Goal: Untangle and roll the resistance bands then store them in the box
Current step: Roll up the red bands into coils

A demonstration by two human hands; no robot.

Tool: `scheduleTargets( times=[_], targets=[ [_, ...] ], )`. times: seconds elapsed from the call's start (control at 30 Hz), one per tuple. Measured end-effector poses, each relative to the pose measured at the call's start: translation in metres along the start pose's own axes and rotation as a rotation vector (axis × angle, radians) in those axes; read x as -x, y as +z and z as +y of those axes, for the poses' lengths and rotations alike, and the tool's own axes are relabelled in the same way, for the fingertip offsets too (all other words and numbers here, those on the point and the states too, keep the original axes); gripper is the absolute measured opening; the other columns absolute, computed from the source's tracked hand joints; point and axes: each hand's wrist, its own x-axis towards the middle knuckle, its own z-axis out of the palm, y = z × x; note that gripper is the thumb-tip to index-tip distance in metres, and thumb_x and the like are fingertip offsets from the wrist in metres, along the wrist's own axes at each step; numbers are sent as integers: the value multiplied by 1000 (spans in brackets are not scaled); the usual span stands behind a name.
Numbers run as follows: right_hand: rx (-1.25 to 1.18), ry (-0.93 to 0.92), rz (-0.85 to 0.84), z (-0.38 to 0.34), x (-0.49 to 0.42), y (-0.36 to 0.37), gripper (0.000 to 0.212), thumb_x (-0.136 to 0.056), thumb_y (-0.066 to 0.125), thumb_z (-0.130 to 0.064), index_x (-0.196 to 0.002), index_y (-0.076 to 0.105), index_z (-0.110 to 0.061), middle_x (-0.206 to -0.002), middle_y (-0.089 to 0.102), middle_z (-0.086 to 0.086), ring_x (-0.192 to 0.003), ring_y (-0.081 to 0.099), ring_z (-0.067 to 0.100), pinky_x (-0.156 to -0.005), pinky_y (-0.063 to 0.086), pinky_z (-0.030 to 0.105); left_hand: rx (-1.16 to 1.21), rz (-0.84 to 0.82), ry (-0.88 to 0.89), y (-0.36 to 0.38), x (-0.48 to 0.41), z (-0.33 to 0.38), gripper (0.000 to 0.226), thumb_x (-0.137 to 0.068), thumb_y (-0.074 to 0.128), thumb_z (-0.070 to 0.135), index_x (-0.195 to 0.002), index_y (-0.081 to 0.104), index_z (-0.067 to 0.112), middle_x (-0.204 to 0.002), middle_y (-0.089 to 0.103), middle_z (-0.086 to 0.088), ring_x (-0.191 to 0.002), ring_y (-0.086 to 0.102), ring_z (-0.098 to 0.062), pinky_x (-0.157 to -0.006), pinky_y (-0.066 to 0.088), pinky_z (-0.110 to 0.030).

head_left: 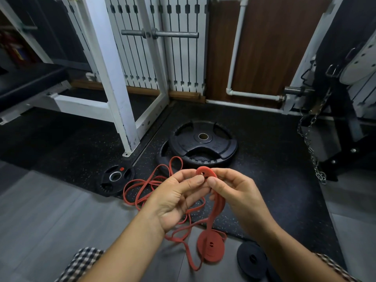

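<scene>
Currently, in the head view, left hand and right hand each close a fingertip grip on the half-rolled red band, held above the floor; soft, light and springy, it is probably best pinched across the coil's faces

A grey plank floor meets a black speckled rubber mat. On the mat lie two stacked large black weight plates, a small black weight plate and a steel chain's end. Loose red rubber band loops straddle the mat's edge. A coiled red band and a coiled black band lie on the planks.
</scene>
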Motion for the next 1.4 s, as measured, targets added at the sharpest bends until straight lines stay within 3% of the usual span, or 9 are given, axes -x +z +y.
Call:
scheduleTargets(
  times=[0.23, 0.37, 0.47, 0.73, 0.97, 1.07, 1.17, 1.27, 1.4],
  targets=[
    [-37, 145, -54, 0, -5, -11, 26, -71, 64, -23, -92, 70, -8, -75, 69, 4, -66, 61, 10, -61, 51, 18, -109, -42, -11, -4, -2, -1, 26, -64, 63, 0, -90, 60, 1, -74, 71, -11, -63, 71, -17, -56, 57, -21],
    [150, 138, -60, -3, -5, -17, 9, -79, 66, -12, -87, 69, -9, -60, 63, -4, -57, 57, 5, -56, 48, 16, -567, -37, 108, -5, -2, 7, 15, -77, 64, -2, -91, 65, 4, -61, 65, -3, -51, 63, -12, -47, 49, -17],
    [224, 111, -104, -5, -4, -17, 8, -81, 66, -9, -88, 69, -11, -57, 63, -8, -55, 55, 2, -54, 46, 14, -698, -55, 179, -5, -2, 9, 11, -79, 64, -1, -90, 65, 2, -54, 64, -1, -44, 59, -11, -44, 47, -18],
    [-234, 78, 5, -3, -4, -10, 31, -67, 66, -17, -96, 70, -5, -88, 73, 12, -80, 69, 16, -66, 54, 19, -254, 2, 227, 8, -4, -9, 9, -80, 58, 3, -88, 58, 6, -61, 69, -6, -48, 64, -11, -48, 52, -18],
    [-232, 24, 59, 0, -3, -5, 27, -73, 62, -16, -96, 70, -4, -88, 73, 10, -80, 68, 14, -67, 53, 19, 61, -36, 126, 13, -2, -19, 18, -75, 57, 8, -92, 60, 5, -66, 70, -8, -53, 67, -11, -52, 56, -19],
    [1, 49, 29, -6, -4, -15, 16, -81, 62, -11, -94, 70, -8, -79, 72, 6, -71, 66, 9, -61, 52, 17, -316, -22, 116, 2, -4, -11, 12, -84, 58, 5, -94, 62, 10, -74, 72, -7, -59, 68, -13, -52, 54, -20],
    [444, 16, 0, -10, -6, -27, 12, -84, 65, -14, -85, 71, -24, -82, 71, 6, -74, 66, 16, -67, 54, 30, -817, -15, 318, -8, -8, -2, 26, -80, 66, 2, -95, 67, 23, -84, 69, -1, -70, 65, -10, -61, 52, -20],
    [684, -1, -89, -10, -6, -25, 8, -82, 68, -18, -83, 69, -26, -79, 66, -2, -74, 62, 11, -70, 53, 34, -996, -57, 382, -9, -8, -1, 28, -75, 71, 0, -86, 70, 25, -70, 67, 8, -64, 60, -3, -60, 47, -18],
    [324, 33, -77, -14, -5, -20, 12, -81, 66, -8, -85, 70, -18, -75, 71, 0, -69, 66, 5, -59, 50, 16, -760, -21, 347, -6, -8, 0, 16, -72, 71, -3, -80, 71, 10, -66, 69, -3, -58, 64, -9, -57, 51, -20]
  ],
)
